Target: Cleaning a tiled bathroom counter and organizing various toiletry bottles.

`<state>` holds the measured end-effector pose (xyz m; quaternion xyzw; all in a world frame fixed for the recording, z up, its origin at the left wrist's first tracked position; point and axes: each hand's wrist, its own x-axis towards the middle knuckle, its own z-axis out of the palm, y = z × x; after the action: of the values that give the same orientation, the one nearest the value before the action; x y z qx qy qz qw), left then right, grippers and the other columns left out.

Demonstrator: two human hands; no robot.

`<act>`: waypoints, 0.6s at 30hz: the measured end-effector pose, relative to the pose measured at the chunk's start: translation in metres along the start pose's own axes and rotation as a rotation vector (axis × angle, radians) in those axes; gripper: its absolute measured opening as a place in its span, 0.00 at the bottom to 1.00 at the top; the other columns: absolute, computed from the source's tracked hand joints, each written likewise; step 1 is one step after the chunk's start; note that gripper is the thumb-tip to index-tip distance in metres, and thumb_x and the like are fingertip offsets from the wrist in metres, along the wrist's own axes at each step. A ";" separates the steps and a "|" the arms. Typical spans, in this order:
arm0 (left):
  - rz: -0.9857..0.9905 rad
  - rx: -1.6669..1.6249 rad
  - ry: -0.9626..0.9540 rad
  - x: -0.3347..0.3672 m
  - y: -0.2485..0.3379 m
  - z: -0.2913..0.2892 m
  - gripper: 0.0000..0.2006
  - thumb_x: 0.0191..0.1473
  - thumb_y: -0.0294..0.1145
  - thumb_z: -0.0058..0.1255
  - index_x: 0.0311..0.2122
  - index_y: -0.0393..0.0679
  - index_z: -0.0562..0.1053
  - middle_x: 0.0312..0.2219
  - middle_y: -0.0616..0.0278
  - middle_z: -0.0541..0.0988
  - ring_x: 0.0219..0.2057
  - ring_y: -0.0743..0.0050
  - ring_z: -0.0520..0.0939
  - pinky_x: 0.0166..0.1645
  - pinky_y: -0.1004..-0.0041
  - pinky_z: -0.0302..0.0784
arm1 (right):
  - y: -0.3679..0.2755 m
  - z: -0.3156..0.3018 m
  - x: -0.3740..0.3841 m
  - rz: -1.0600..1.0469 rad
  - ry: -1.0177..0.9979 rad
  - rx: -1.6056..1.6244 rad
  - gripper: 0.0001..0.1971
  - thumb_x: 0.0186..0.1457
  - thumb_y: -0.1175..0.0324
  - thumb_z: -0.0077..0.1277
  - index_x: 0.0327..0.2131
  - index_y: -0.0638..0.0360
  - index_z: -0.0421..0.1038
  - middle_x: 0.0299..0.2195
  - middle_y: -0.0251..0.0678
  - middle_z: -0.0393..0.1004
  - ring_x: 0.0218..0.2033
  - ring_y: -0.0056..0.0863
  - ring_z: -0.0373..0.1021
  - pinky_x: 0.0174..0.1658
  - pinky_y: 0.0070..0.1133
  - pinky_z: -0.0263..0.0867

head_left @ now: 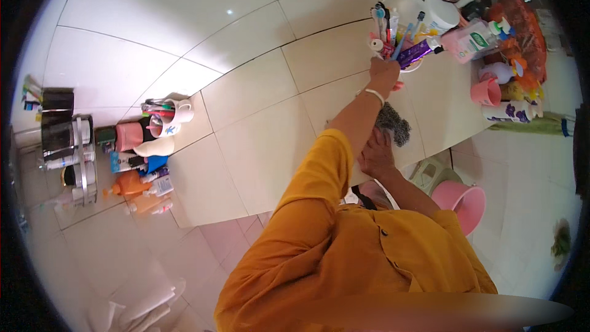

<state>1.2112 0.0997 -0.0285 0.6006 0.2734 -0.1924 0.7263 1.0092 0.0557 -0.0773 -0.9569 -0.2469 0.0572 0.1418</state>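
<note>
The person leans over a pale tiled ledge [258, 129], with both arms reaching across it. The left hand [385, 76], a pale bracelet [373, 94] at its wrist, is at the near side of a cluster of toothbrushes [380, 15], beside 1 purple tube [413, 55]. Its fingers are largely turned away from the camera, so whether they are clamped on anything cannot be told. A small bit of pink shows next to this hand, too little of it to name.

The right hand [375, 156] lies lower on the ledge, nearer the body, touching a dark grey mesh pad [396, 125]. The pad is on the ledge below the left wrist, and its far part spreads out past the fingers. How firmly the fingers close on it cannot be told.

Beyond the left hand, toward the right, are 1 white tub [441, 14], a pink pump bottle [470, 43], 1 small pink cup [484, 91] and a red plastic bag [527, 34]. A pink bucket [460, 206] is past the ledge's near edge, to the right of the right forearm.

At the ledge's left end, well apart from both hands, a white mug [175, 120] holds slender items, with an orange bottle [130, 182] near it.
</note>
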 end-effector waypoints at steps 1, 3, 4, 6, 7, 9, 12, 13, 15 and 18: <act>-0.072 -0.096 0.055 0.004 0.001 0.005 0.16 0.51 0.32 0.42 0.42 0.32 0.61 0.30 0.44 0.73 0.17 0.58 0.78 0.17 0.68 0.75 | 0.000 -0.001 0.000 -0.010 -0.001 0.010 0.25 0.48 0.61 0.46 0.50 0.56 0.60 0.55 0.41 0.53 0.58 0.42 0.47 0.57 0.45 0.42; -0.074 -0.179 0.002 0.009 -0.001 0.002 0.15 0.51 0.30 0.41 0.43 0.33 0.60 0.28 0.45 0.74 0.17 0.59 0.78 0.16 0.69 0.75 | -0.002 -0.002 0.000 0.052 -0.090 -0.081 0.24 0.48 0.61 0.45 0.51 0.55 0.60 0.55 0.40 0.52 0.58 0.42 0.47 0.57 0.46 0.42; -0.075 -0.260 -0.074 0.008 0.003 0.001 0.15 0.50 0.28 0.39 0.43 0.33 0.60 0.27 0.46 0.75 0.16 0.60 0.78 0.14 0.70 0.75 | -0.001 -0.003 0.000 0.044 -0.087 -0.074 0.24 0.48 0.61 0.45 0.51 0.55 0.60 0.55 0.40 0.52 0.58 0.42 0.47 0.57 0.46 0.42; -0.059 -0.277 -0.092 -0.001 0.004 -0.013 0.12 0.51 0.27 0.38 0.40 0.35 0.62 0.28 0.46 0.75 0.16 0.58 0.79 0.15 0.69 0.75 | 0.001 -0.005 0.000 0.017 -0.004 0.022 0.24 0.48 0.61 0.44 0.51 0.53 0.60 0.56 0.40 0.52 0.57 0.42 0.47 0.57 0.46 0.42; -0.100 -0.360 -0.078 -0.009 0.006 -0.022 0.11 0.52 0.29 0.38 0.40 0.36 0.63 0.28 0.47 0.75 0.18 0.57 0.79 0.17 0.69 0.76 | 0.002 -0.003 0.000 0.009 0.001 0.029 0.24 0.48 0.61 0.44 0.51 0.53 0.60 0.56 0.40 0.52 0.57 0.42 0.47 0.57 0.46 0.42; -0.138 -0.442 -0.066 -0.023 0.012 -0.045 0.11 0.52 0.30 0.37 0.39 0.37 0.64 0.28 0.47 0.76 0.19 0.56 0.79 0.19 0.68 0.77 | 0.007 0.004 -0.002 -0.051 0.131 -0.003 0.26 0.44 0.61 0.47 0.49 0.56 0.61 0.53 0.43 0.55 0.57 0.43 0.48 0.55 0.45 0.44; -0.069 -0.244 -0.105 -0.046 0.020 -0.105 0.10 0.56 0.31 0.36 0.42 0.40 0.61 0.32 0.51 0.74 0.28 0.55 0.79 0.30 0.64 0.79 | 0.005 -0.002 -0.002 -0.042 0.114 -0.032 0.25 0.44 0.61 0.47 0.49 0.54 0.61 0.53 0.41 0.55 0.57 0.42 0.48 0.55 0.45 0.44; -0.055 -0.221 -0.096 -0.050 0.012 -0.130 0.11 0.55 0.31 0.37 0.42 0.40 0.61 0.33 0.51 0.74 0.29 0.55 0.79 0.31 0.64 0.79 | 0.003 -0.003 -0.003 -0.051 0.115 -0.028 0.25 0.44 0.61 0.47 0.49 0.54 0.61 0.53 0.41 0.55 0.57 0.42 0.48 0.55 0.45 0.44; 0.095 -0.054 -0.109 -0.047 -0.008 -0.184 0.11 0.54 0.29 0.39 0.43 0.40 0.61 0.33 0.53 0.74 0.30 0.56 0.79 0.33 0.65 0.79 | 0.002 -0.005 -0.001 -0.037 0.089 -0.017 0.24 0.45 0.61 0.47 0.48 0.53 0.62 0.53 0.40 0.55 0.58 0.42 0.47 0.56 0.45 0.43; -0.017 -0.215 0.183 -0.075 0.012 -0.211 0.11 0.53 0.27 0.40 0.42 0.38 0.60 0.34 0.52 0.74 0.30 0.58 0.79 0.35 0.65 0.80 | 0.008 0.006 -0.005 0.011 0.064 -0.023 0.24 0.45 0.61 0.46 0.48 0.53 0.62 0.54 0.40 0.56 0.57 0.42 0.48 0.56 0.45 0.42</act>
<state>1.1250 0.3049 0.0011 0.5321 0.3623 -0.1127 0.7569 1.0074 0.0482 -0.0847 -0.9611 -0.2378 0.0246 0.1383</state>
